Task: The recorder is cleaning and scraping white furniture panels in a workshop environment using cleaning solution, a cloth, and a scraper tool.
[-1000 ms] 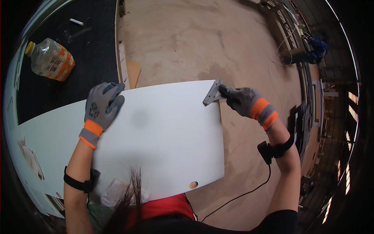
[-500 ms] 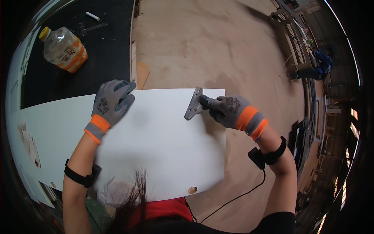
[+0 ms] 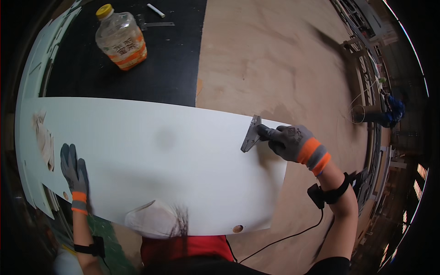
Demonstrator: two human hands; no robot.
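A wide-bladed scraper is gripped in my right hand, which wears a grey glove with an orange cuff. The blade lies over the far right part of a long white panel; whether its edge touches the surface I cannot tell. At the panel's near left, my left hand, gloved the same way, rests flat with its fingers stretched out and holds nothing. Just left of those fingers lies a crumpled, off-white cloth. Near the panel's lower right corner shows a round hole.
Beyond the panel, a black surface bears a clear plastic bottle with a yellow cap, a white stick and a thin flat strip. Brown floor spreads to the right. A person in blue is at the far right.
My left hand has moved from the panel's far edge to its near left side. My right hand still grips the scraper. The view has shifted, so the panel appears turned.
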